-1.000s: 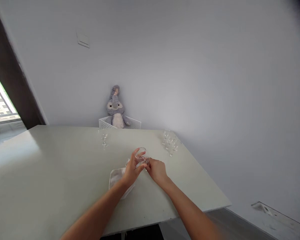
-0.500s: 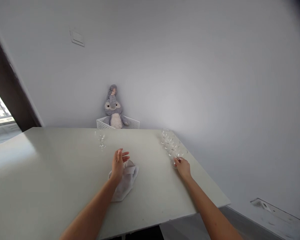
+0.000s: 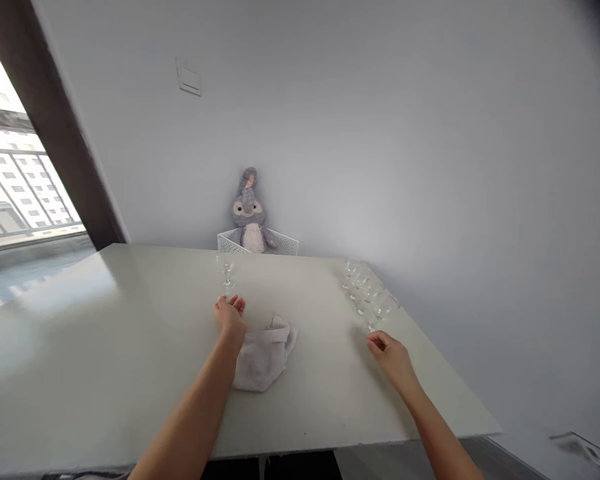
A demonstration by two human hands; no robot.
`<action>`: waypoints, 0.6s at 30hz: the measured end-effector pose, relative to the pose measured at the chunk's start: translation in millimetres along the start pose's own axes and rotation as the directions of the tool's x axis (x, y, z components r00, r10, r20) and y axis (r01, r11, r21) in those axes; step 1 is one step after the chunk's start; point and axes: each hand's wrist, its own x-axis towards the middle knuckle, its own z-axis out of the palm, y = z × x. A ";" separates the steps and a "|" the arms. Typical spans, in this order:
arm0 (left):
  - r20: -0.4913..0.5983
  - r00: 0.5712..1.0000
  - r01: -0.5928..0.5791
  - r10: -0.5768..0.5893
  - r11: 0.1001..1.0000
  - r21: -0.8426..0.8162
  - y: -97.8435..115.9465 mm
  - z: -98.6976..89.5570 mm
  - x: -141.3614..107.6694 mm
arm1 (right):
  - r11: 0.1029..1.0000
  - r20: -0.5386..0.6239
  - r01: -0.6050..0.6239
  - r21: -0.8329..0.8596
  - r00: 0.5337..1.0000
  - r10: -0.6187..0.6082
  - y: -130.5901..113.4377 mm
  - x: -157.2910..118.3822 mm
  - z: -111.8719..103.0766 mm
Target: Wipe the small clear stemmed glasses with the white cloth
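My left hand [image 3: 230,316] is open, palm turned up and fingers slightly curled, just in front of a clear stemmed glass [image 3: 227,268] that stands alone. My right hand [image 3: 393,357] has thumb and index finger pinched together, with nothing visible in them. It is just in front of the nearest of several clear stemmed glasses [image 3: 365,288], which stand close together along the table's right side. Between my forearms lies a pale, crumpled cloth [image 3: 261,363], with a folded band at its upper end.
A pale table [image 3: 150,387] extends beneath my arms. Behind its far edge, a grey plush toy [image 3: 249,213] sits in a white perforated basket [image 3: 285,245]. The plain wall [image 3: 380,133] runs along the back and right. At the left is a dark window frame [image 3: 65,127].
My left hand has moved away from the cloth toward the lone glass. My right hand has drawn back from the nearest grouped glass. The view has turned left.
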 end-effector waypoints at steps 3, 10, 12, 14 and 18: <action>-0.051 0.996 0.067 -0.072 0.994 -0.090 9.8 7.2 17.4 | 0.937 0.172 0.318 0.146 0.924 -0.341 -63.0 -31.0 15.9; 0.132 0.958 0.278 -0.255 0.940 -0.196 23.6 28.7 51.2 | 0.392 0.424 0.920 0.006 0.353 -0.834 -161.7 -53.5 95.4; 0.185 0.946 0.302 -0.266 0.931 -0.206 25.8 34.4 59.3 | 0.347 0.463 0.934 -0.083 0.345 -0.816 -165.2 -44.8 116.5; 0.247 0.934 0.313 -0.258 0.924 -0.219 27.3 39.8 67.1 | 0.323 0.473 0.941 -0.099 0.330 -0.817 -162.8 -36.3 131.2; 0.336 0.923 0.288 -0.186 0.914 -0.285 29.3 48.0 77.3 | 0.280 0.391 0.956 -0.090 0.293 -0.873 -150.9 -26.8 146.5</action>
